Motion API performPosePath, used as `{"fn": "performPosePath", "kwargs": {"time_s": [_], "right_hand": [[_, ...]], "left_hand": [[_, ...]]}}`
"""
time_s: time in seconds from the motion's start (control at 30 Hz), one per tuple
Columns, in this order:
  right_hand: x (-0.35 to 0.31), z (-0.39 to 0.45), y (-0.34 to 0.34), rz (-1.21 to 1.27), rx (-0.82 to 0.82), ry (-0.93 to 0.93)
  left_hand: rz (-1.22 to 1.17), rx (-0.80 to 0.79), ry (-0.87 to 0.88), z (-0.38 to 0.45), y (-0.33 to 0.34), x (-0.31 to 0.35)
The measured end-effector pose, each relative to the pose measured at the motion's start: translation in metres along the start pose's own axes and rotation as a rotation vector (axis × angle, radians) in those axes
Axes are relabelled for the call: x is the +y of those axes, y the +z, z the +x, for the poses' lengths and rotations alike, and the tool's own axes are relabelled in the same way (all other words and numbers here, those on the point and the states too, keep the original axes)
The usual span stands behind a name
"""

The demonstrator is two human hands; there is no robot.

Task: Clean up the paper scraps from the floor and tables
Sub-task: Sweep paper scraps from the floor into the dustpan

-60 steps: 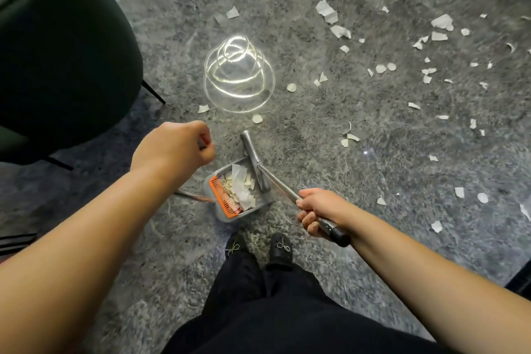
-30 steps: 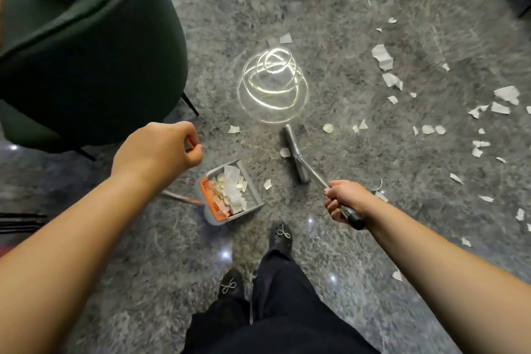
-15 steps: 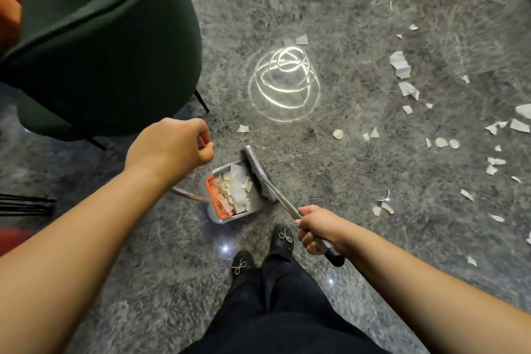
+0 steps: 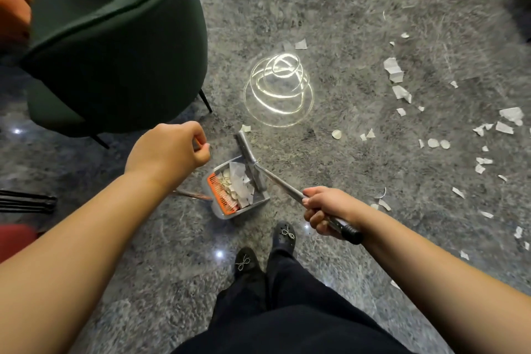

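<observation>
Paper scraps point(image 4: 396, 72) lay scattered on the grey floor point(image 4: 359, 23), more heaped in the dustpan point(image 4: 260, 204). Right hand point(image 4: 330, 208) gripped the broom point(image 4: 253, 162), its handle slanting down-right, head crosswise at the pan's mouth. Left hand point(image 4: 169, 149) fisted around the dustpan's handle.

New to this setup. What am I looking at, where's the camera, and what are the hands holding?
No machine here: a person wears one wide-angle camera on the head, looking down at their own arms and shoes. The right hand grips a broom handle, its head at the mouth of a grey dustpan that already holds paper. The left hand is curled around the dustpan's long handle, mostly hidden. Paper scraps litter the grey floor, mainly to the right. A dark green chair stands at upper left.
</observation>
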State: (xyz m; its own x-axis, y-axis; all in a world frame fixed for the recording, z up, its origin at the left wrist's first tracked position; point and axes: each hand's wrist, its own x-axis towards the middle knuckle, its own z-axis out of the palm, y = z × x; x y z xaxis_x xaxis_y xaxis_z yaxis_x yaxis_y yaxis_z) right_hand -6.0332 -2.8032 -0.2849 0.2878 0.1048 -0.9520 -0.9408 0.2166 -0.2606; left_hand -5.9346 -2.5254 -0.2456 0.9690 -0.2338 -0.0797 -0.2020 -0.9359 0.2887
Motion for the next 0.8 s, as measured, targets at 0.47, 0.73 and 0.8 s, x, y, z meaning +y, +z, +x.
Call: {"fn": "performPosePath", "kwargs": {"time_s": [0.47,0.73,0.8], "right_hand": [[-0.112,0.039,0.002,-0.08,0.02,-0.119],[-0.215,0.083,-0.006,-0.219,0.037,-0.07],[-0.237,0.094,-0.007,-0.265,0.03,-0.054]], "left_hand": [[-0.111,0.158,-0.271,0.051,-0.015,-0.026],[-0.06,0.067,-0.354,0.15,-0.013,-0.012],[-0.045,0.035,-0.368,0.171,-0.012,-0.008]]}}
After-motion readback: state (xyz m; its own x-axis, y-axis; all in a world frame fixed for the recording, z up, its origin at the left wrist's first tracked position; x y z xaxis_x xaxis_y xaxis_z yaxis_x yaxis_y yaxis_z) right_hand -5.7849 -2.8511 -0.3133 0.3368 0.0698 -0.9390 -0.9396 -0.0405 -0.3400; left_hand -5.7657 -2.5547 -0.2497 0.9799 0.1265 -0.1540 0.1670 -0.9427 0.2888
